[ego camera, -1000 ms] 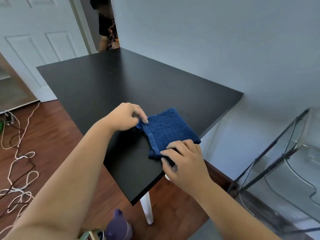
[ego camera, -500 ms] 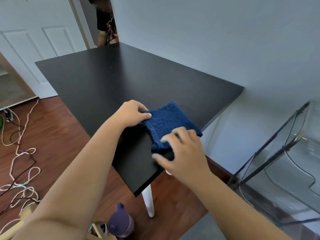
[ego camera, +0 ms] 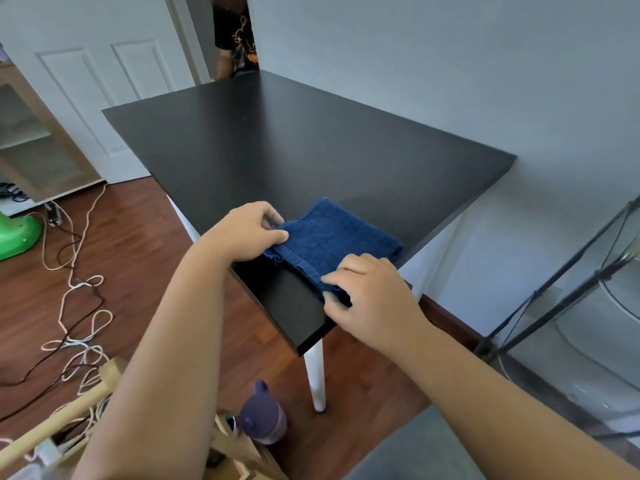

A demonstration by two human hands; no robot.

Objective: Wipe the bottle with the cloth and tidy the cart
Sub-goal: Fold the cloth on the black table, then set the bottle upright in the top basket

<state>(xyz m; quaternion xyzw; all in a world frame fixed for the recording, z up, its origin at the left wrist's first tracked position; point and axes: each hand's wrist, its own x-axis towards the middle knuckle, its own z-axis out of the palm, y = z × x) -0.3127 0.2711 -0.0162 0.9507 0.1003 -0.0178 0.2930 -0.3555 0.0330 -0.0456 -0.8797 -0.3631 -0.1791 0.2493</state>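
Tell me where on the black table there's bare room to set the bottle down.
The black table is bare from the blue cloth back to the far edge by the door and across to the wall side. The near corner is crowded: left hand and right hand both hold the cloth there.

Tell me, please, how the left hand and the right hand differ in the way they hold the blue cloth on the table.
The left hand pinches the far-left corner of the blue cloth, thumb on top; the right hand grips its near corner by the table edge. The left hand is curled like a fist; the right hand's fingers spread more. Both hold the cloth's hemmed edge.
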